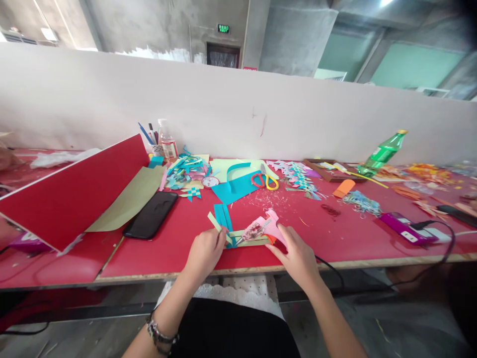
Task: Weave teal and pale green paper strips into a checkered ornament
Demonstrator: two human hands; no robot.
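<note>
My left hand (207, 249) pinches a pale green paper strip (213, 221) near the front of the red table. Beneath it, teal paper strips (222, 216) cross other pale green strips (257, 242) that lie flat to the right. In my right hand (297, 252) is a pink hot glue gun (269, 224), its handle between thumb and fingers. The gun's metal nozzle points left and down at the crossing of the strips, close to my left fingertips. Whether the nozzle touches the paper I cannot tell.
Scissors (264, 180) lie on teal paper (234, 190) behind my hands. A black phone (151, 215) and a red panel (78, 191) are at left. Paper scraps (186, 170) and a clear bottle (168, 141) stand behind. At right are a green bottle (383, 153) and a purple power strip (406, 228).
</note>
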